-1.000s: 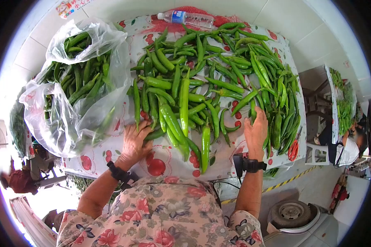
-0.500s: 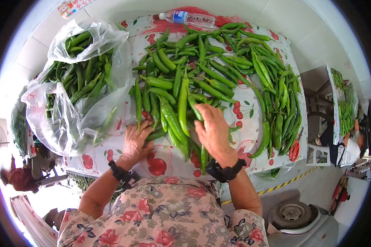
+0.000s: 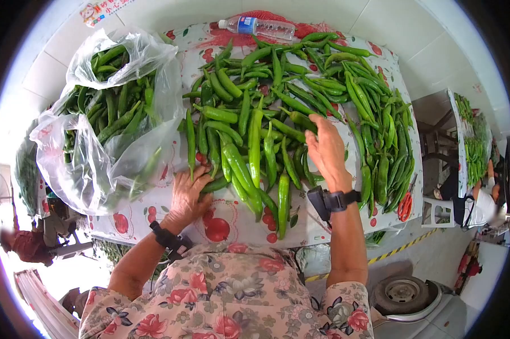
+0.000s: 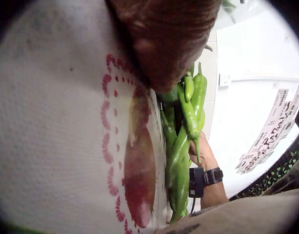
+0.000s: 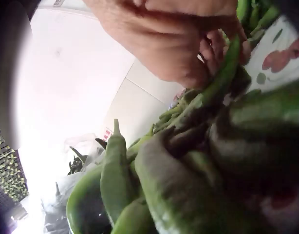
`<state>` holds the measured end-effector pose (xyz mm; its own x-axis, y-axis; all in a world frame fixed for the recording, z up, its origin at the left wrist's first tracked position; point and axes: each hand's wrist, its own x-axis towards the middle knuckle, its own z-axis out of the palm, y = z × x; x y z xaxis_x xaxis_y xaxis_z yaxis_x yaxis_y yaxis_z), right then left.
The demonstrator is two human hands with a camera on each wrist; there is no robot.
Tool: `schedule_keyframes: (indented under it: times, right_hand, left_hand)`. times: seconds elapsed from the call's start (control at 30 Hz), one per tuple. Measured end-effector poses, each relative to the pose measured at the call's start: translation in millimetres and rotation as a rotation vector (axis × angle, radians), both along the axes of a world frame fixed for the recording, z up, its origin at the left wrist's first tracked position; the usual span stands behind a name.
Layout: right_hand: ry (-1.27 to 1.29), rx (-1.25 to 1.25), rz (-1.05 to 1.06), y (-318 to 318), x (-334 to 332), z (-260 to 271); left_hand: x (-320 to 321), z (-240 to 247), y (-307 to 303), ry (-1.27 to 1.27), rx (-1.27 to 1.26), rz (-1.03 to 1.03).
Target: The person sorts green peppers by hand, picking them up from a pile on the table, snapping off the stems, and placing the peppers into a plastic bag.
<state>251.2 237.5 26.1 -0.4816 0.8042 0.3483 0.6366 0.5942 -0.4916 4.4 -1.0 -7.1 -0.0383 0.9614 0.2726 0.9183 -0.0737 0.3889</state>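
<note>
Long green chili peppers [image 3: 232, 116] lie in a loose heap across the middle of the table. My left hand [image 3: 188, 195] rests on the tablecloth at the heap's near left edge, fingers relaxed beside the end of a dark green pepper [image 3: 216, 184]. Over the heap's right side, my right hand [image 3: 329, 152] pinches a green chili pepper [image 5: 226, 68] between thumb and fingers. Several peppers point towards me between the hands, among them a bright one [image 3: 284, 200]. In the left wrist view, part of my left hand [image 4: 169, 39] hides some of the heap.
A clear plastic bag [image 3: 147, 141] full of peppers stands on the left. More peppers [image 3: 388, 141] are lined up at the right edge, near red-handled scissors [image 3: 405, 206]. A plastic bottle [image 3: 266, 28] lies at the back on red netting [image 3: 210, 38]. The tablecloth [image 3: 243, 231] has fruit prints.
My right hand went from the right-hand row to the near middle of the heap, then back up and right to another pepper. A pepper was added to the row. My left hand stayed put.
</note>
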Motion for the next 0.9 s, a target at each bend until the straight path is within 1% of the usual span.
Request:
schedule_keyframes:
  times: [0.1, 0.2, 0.3, 0.4, 0.5, 0.53, 0.63, 0.67, 0.77, 0.87, 0.9]
  right_hand:
    - [-0.084, -0.091, -0.103, -3, -6, -5]
    - [-0.243, -0.249, -0.128, 1, -3, 2]
    - [-0.184, -0.261, -0.035, 9, 8, 1]
    - [-0.107, -0.454, -0.010, 6, 11, -1]
    - [-0.093, -0.508, -0.011, -9, 9, 4]
    - [-0.073, -0.526, 0.045, -10, 11, 9]
    - [0.180, -0.611, -0.073, -6, 21, 7]
    - [0.234, -0.662, -0.170, -4, 28, 12]
    - [0.185, -0.467, -0.308, 19, 41, 15]
    - [-0.123, -0.230, -0.412, 27, 46, 7]
    - [-0.188, -0.298, -0.339, 26, 44, 11]
  left_hand:
    - [-1, -1, 0, -0.015, -0.012, -0.009]
    - [-1, -1, -1, -0.021, -0.029, 0.002]
    - [-1, -2, -1, -0.034, -0.030, -0.005]
    - [-1, -3, -1, -0.014, -0.045, 0.006]
    - [-1, -2, -1, -0.017, -0.037, 0.003]
    - [-1, -2, -1, -0.020, -0.038, 0.003]
    - [-2, -1, -2, -0.027, -0.044, 0.001]
    - [-1, -1, -2, -0.029, -0.044, 0.002]
    - [-1, -1, -1, -0.027, -0.045, 0.003]
    - [-1, -1, -1, -0.024, -0.042, -0.002]
    - [-2, -2, -1, -0.023, -0.039, -0.002]
